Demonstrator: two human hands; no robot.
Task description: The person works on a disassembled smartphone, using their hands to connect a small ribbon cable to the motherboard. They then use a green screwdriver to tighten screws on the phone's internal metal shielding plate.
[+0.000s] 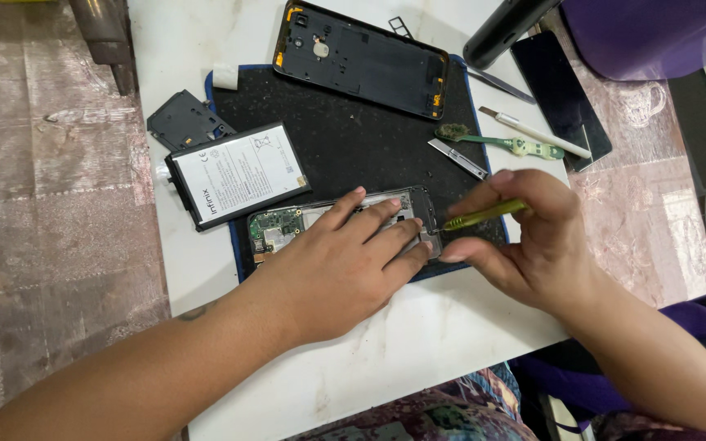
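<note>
The person's bare left hand (345, 265) lies palm-down, fingers spread flat and pressing. The bare right hand (525, 241) is curled, thumb and fingers pinched tight. Both forearms reach in from below.

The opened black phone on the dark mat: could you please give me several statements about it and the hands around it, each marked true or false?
1. The left hand lies flat on the opened black phone. True.
2. The right hand holds a red screwdriver. False: it holds a slim yellow-green tool, tip at the phone's end.
3. The white flat rectangular battery sits inside the phone. False: it lies apart, at the dark work mat's left edge.
4. The black plastic back cover lies at the mat's far edge. True.
5. A green-handled brush lies beyond the right hand. True.
</note>
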